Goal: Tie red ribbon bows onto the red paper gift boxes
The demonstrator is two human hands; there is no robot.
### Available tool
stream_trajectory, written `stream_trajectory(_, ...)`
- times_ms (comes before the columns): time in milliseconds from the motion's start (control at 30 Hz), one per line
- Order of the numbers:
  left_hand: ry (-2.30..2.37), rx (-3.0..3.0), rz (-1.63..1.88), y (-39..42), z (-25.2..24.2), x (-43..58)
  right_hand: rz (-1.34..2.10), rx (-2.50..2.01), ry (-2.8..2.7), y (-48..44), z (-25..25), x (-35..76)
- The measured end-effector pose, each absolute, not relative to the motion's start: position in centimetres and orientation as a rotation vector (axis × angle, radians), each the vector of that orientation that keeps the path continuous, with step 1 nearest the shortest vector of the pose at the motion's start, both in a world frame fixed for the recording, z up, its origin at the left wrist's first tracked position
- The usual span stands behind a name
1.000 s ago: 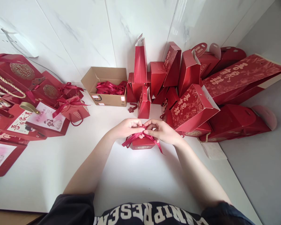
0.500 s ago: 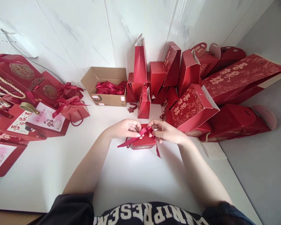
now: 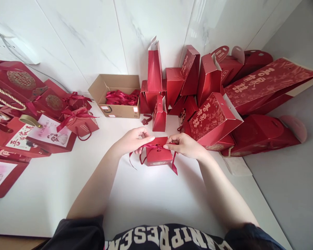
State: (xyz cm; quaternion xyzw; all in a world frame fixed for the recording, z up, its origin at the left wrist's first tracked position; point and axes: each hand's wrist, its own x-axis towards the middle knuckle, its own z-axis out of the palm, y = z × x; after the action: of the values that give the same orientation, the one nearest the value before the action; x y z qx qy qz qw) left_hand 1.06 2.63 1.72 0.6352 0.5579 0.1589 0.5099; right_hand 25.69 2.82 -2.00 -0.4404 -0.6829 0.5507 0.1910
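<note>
A small red box [image 3: 159, 158] with a gold emblem on its near side stands on the white table in front of me. Dark red ribbon [image 3: 154, 147] crosses its top and is knotted near the middle, with loose tails hanging at both sides. My left hand [image 3: 135, 139] pinches the ribbon at the box's left edge. At the right edge, my right hand [image 3: 184, 145] has the ribbon between thumb and fingers. A dark red cord handle [image 3: 143, 160] sticks out at the box's left side.
Behind, a cardboard box [image 3: 121, 110] holds red ribbons. Red boxes [image 3: 216, 119] crowd the back right, and a small one [image 3: 159, 116] stands just beyond my hands. Decorated gift boxes [image 3: 50, 130] are piled at the left. A marbled wall [image 3: 99, 38] rises behind the table.
My hands have moved apart, the left one leftward. The ribbon loops that stood between my fingers are now drawn out into a flatter, tighter knot over the box top.
</note>
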Motion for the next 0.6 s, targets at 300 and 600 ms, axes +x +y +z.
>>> stream_trajectory(300,1.234,1.661,0.126,3.1,1.5,0.2,1.332,-1.285,-2.001,2.6,-1.7,25.5)
stream_trajectory(600,0.983,1.736,0.129,3.0,2.7,-0.6,1.175,-1.415,-2.075,2.3,-1.6,24.9)
